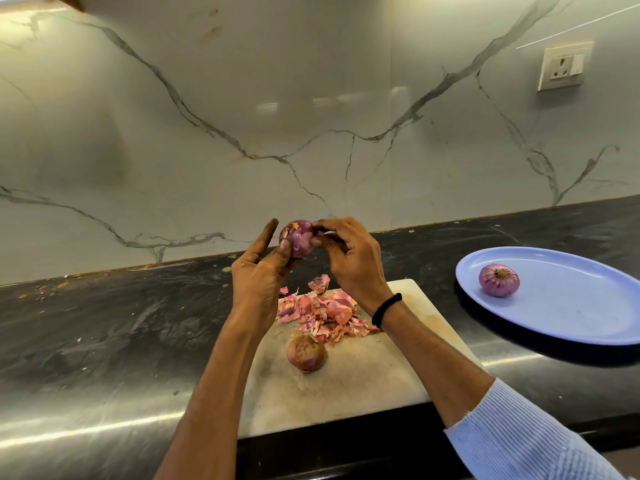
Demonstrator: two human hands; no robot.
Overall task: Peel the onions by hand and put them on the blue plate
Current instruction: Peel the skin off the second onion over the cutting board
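Now peeling: one onion in hand, one plated, one waiting

Seen from the head camera, the left hand (259, 271) grips the held onion (298, 242) above the cutting board (346, 386). Its thumb presses the near face and its forefinger stands straight and free; the other fingers are hidden behind the bulb. The right hand (353, 258) closes on the same onion from its 3 o'clock side, fingertips pinched at the surface, probably to lift a flake of skin. Holding the bulb raised over the board likely lets scraps drop onto the heap of skins (322, 311) at the board's 12 o'clock end, right beneath the hands. The bulb is glossy purple with paler patches, so the peeling looks close to done but not finished.

Just beside the heap, at its 6 o'clock, the unpeeled onion (306, 353) sits on the board in its dull papery coat, within easy reach for the next turn.

At 3 o'clock from the board, apart from it on the dark counter (104, 323), lies the blue plate (571, 323). The peeled onion (499, 279) rests on the plate's 9 o'clock part. The plate's place on the right probably suits a set-down by the right hand.

Counted: three onions, one plate, one board, one heap of skins, and two hands, both busy on one bulb.
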